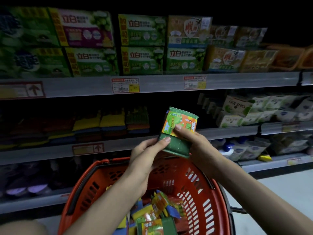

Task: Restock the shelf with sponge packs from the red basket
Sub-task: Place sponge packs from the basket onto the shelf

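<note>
Pack: a green sponge pack [177, 131] with an orange and lime label, held upright near the centre of view, above the basket's far rim and in front of the middle shelf edge.
Left hand [149, 150]: grasping the pack's lower left corner, thumb across the green pad.
Right hand [193, 141]: grasping the right side, thumb pressed on the label.
Why held so: probably both hands square it up, label outward, to match the shelf rows.
Shelf [118, 148]: dim stacks of yellow, orange and blue sponges [101, 124] at 10 o'clock; a dark gap just behind the pack looks like the likely slot.
Basket [199, 197]: red, at 6 o'clock, with more loose packs [155, 216] inside.
</note>
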The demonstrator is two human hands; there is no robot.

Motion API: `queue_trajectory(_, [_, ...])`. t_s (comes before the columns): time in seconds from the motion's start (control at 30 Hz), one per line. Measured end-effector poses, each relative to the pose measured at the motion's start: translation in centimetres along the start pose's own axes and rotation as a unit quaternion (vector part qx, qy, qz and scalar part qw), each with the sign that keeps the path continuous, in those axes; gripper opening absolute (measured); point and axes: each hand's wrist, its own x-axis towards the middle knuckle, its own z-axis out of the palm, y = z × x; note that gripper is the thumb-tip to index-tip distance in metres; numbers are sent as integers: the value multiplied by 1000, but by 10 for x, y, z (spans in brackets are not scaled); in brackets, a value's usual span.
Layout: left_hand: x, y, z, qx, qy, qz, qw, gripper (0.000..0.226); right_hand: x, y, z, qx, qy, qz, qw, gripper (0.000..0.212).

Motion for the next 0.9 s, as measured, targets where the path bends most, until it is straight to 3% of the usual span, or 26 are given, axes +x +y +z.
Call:
queue_trajectory(0.1, [14, -4, 3, -25, 57, 1, 998, 35, 4, 8, -2, -66, 99, -12, 993, 99])
queue_trajectory(0.13, [19, -6, 5, -36, 74, 0, 997, 36, 2, 13, -3, -80, 125, -19, 989, 95])
queue_trajectory(0.27, [35, -12, 14, -69, 122, 13, 990, 40, -5, 24, 1, -73, 154, -56, 984, 36])
queue_trajectory(0.37, [49, -15, 18, -38, 143, 48, 988, 40, -1, 23, 3, -82, 153, -90, 981, 23])
queue_trajectory(0.53, [65, -14, 23, 51, 185, 98, 977, 30, 16, 18, 7, -112, 137, -113, 978, 36])
queue_trajectory(0.77, [89, -15, 24, 53, 226, 93, 968, 28, 37, 28, 18, -149, 121, -143, 971, 46])
queue_trajectory(0.9, [93, -18, 28, 67, 197, 70, 976, 48, 45, 28, 19, -195, 128, -148, 961, 60])
